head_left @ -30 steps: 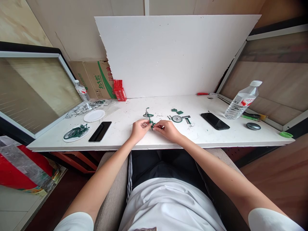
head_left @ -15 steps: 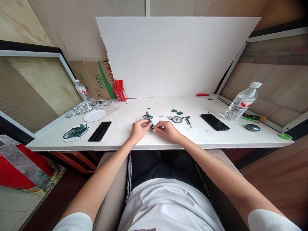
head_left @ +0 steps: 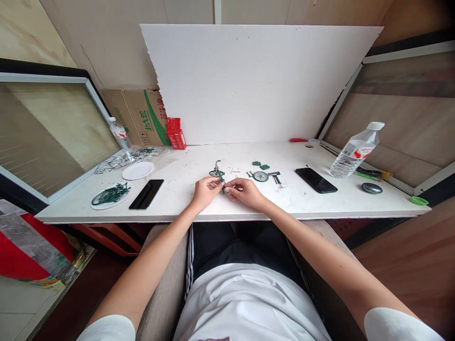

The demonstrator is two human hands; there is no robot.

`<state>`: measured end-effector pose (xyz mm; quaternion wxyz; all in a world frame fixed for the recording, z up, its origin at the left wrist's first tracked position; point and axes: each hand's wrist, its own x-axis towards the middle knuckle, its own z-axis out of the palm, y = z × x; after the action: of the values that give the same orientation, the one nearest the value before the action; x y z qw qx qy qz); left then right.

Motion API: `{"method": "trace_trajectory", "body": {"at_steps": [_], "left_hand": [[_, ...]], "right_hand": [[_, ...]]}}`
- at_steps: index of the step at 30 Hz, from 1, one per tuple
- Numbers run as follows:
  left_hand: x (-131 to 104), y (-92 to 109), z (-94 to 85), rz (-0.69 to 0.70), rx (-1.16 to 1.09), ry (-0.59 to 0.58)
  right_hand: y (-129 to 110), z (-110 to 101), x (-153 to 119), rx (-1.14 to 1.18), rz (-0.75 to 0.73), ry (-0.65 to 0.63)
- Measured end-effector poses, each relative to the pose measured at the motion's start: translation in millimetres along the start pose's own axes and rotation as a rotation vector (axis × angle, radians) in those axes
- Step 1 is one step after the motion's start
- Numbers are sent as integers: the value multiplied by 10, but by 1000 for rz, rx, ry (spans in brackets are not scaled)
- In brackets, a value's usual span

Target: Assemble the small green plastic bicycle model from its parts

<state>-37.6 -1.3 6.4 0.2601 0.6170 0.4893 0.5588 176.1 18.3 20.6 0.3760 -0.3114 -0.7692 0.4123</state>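
Note:
A partly built green model bicycle point(head_left: 216, 173), with its wheel and handlebar pointing away from me, stands out beyond my fingers. My left hand point(head_left: 206, 192) is closed in a pinch round its frame. At the near end of the frame, my right hand point(head_left: 245, 192) has thumb and forefinger pressed together; whatever lies between them is too small to make out. To the right lie a loose spoked wheel point(head_left: 260, 176), a dark green frame piece point(head_left: 276, 178) and two small green blocks point(head_left: 264, 166).
On the left are a plate of green model parts point(head_left: 112, 195), a white plate point(head_left: 138, 171), a phone point(head_left: 146, 194) and black sprues point(head_left: 124, 160). A second phone point(head_left: 316, 180), a water bottle point(head_left: 357, 150) and a dark oval object point(head_left: 371, 188) stand right. A white board point(head_left: 263, 85) leans behind.
My right fingertips have shifted slightly at the near end of the model bicycle. The left hand keeps its hold, and the view has moved a little.

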Motion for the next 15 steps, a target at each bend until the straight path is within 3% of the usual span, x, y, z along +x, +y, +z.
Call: {"method": "trace_trajectory", "body": {"at_steps": [15], "left_hand": [[16, 10, 1, -101, -88, -2]], "right_hand": [[9, 66, 29, 279, 75, 85]]}}
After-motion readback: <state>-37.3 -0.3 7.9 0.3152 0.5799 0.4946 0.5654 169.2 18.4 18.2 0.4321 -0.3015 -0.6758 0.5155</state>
